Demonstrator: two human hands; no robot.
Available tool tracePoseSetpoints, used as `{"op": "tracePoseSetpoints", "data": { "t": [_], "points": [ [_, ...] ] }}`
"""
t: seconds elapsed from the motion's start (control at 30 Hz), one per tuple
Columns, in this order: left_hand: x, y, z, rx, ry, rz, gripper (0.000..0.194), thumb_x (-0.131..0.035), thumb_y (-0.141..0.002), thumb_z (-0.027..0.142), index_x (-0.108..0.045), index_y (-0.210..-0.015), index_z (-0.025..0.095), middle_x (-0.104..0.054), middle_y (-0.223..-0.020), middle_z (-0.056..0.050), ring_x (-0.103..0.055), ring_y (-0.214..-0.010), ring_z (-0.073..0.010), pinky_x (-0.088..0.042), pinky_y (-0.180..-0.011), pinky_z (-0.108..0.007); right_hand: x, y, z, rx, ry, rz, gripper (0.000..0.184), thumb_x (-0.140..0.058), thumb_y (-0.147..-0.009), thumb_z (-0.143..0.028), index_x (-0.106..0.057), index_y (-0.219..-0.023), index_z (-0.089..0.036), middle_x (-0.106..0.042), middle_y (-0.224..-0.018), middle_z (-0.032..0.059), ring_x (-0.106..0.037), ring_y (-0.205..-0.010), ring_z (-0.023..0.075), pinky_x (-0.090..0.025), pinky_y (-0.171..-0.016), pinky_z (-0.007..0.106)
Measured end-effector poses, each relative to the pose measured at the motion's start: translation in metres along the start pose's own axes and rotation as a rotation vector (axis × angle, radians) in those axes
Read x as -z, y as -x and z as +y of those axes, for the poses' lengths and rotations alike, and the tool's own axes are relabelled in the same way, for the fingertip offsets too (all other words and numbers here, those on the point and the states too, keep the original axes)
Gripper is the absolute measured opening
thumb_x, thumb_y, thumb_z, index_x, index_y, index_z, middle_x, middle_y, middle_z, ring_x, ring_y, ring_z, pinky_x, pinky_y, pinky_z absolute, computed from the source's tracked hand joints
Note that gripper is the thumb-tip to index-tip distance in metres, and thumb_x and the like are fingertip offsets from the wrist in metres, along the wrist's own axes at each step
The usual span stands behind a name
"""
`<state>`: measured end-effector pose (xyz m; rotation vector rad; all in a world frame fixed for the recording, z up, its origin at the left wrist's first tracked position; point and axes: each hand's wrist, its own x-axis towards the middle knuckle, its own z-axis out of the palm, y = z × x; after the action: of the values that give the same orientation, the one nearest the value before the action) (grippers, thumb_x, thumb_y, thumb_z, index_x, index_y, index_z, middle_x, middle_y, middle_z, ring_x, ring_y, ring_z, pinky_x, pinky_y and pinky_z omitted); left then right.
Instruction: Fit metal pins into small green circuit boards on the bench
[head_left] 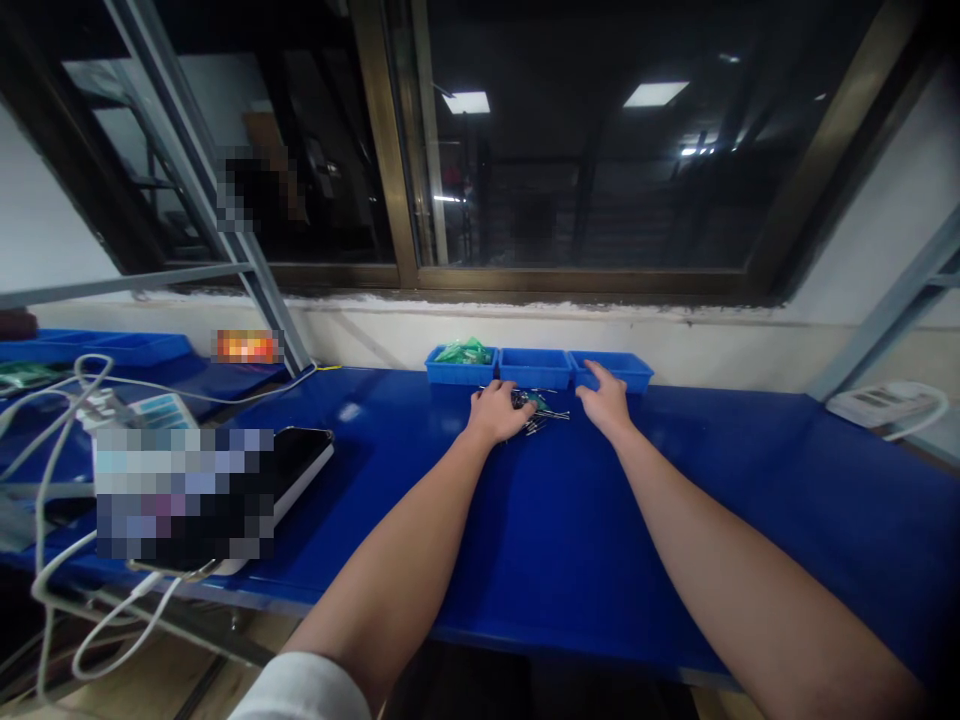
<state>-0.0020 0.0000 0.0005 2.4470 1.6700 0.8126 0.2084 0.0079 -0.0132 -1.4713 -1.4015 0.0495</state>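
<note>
My left hand (495, 412) lies on the blue table top at the left side of a small pile of thin, dark and silvery metal pieces (553, 413). Its thumb and fingers are apart and touch the pile's edge; part of the pile is hidden under them. Something green shows among the pieces, too small to name. To the right of the pile, my right hand (606, 400) is open with its fingers spread and nothing in it. It is just in front of the right blue bin (634, 372), whose front it partly covers.
Beside that bin stand a middle blue bin (535, 370) and a left blue bin (461, 372) holding green plastic packets (465, 350). A phone (304, 450) on a white stand, with white cables (49, 560), is at the left. A white power strip (881, 403) lies at the right.
</note>
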Motion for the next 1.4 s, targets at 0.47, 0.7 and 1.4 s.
{"op": "tracePoseSetpoints", "data": {
  "t": [0.47, 0.7, 1.4],
  "points": [
    [-0.004, 0.006, 0.005, -0.054, -0.128, -0.221, 0.068, -0.043, -0.077, 0.064, -0.037, -0.132, 0.024, -0.031, -0.142, -0.016, -0.026, -0.131, -0.0339, -0.021, -0.099, -0.059, -0.015, 0.02, -0.019, 0.195, 0.228, -0.464, 0.02, -0.06, -0.069, -0.029, -0.068, -0.086, -0.02, -0.06, -0.088, 0.0069, -0.054, -0.086, 0.0205, -0.04, -0.082, 0.034],
    [-0.005, 0.004, 0.003, -0.093, -0.107, -0.186, 0.07, -0.04, -0.076, 0.067, -0.042, -0.128, 0.021, -0.04, -0.137, -0.016, -0.034, -0.127, -0.0325, -0.026, -0.1, -0.054, -0.014, 0.016, -0.017, 0.184, 0.157, -0.474, 0.011, -0.061, -0.07, -0.028, -0.068, -0.075, -0.021, -0.064, -0.081, 0.0048, -0.057, -0.075, 0.0175, -0.043, -0.072, 0.029],
    [-0.004, 0.002, 0.002, -0.208, -0.094, -0.032, 0.067, -0.045, -0.077, 0.064, -0.046, -0.125, 0.018, -0.046, -0.131, -0.014, -0.04, -0.123, -0.0282, -0.03, -0.101, -0.044, -0.006, 0.017, -0.028, 0.189, 0.053, -0.248, 0.03, -0.049, -0.081, -0.041, -0.067, -0.071, -0.019, -0.068, -0.073, 0.0058, -0.06, -0.068, 0.0186, -0.04, -0.064, 0.029]
  ]
}}
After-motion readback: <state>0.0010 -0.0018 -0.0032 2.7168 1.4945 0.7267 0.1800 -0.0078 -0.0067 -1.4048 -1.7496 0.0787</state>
